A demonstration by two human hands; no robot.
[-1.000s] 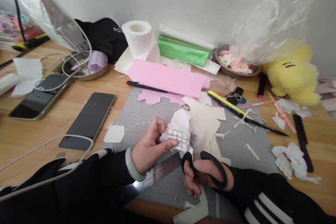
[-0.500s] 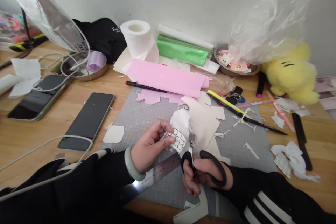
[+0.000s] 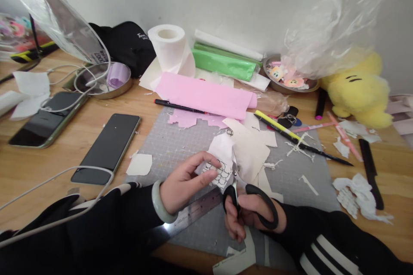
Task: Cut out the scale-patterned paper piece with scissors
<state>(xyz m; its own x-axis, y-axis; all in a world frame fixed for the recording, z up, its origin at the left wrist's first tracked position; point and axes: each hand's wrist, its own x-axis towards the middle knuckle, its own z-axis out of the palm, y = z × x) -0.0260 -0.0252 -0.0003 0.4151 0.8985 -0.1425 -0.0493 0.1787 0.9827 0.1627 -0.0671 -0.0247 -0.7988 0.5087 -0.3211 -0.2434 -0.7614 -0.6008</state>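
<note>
My left hand [image 3: 189,175] pinches a small white sheet of paper [image 3: 222,148] between thumb and fingers. Black curved scale-like lines are drawn on its lower part. My right hand [image 3: 247,215] has its fingers through the black handles of a pair of scissors [image 3: 237,180]. The scissor blades point up and away from me, right at the paper's right edge. Whether they are cutting into it I cannot tell. Beneath both hands lie a grey cutting mat [image 3: 180,154] and a metal ruler [image 3: 196,212]. Cream paper pieces [image 3: 251,150] lie just beyond the scissors.
Two phones [image 3: 106,148] and a white cable lie left. Behind the mat are pink paper [image 3: 203,94], a tissue roll [image 3: 167,49] and a green pack [image 3: 226,63]. Pens [image 3: 277,126], paper scraps, a black-handled knife [image 3: 371,174] and a yellow plush toy [image 3: 361,90] are on the right.
My left hand has shifted its grip on the paper, its fingers now covering more of the drawn scales. The paper has turned slightly. My right hand and the scissors have barely moved.
</note>
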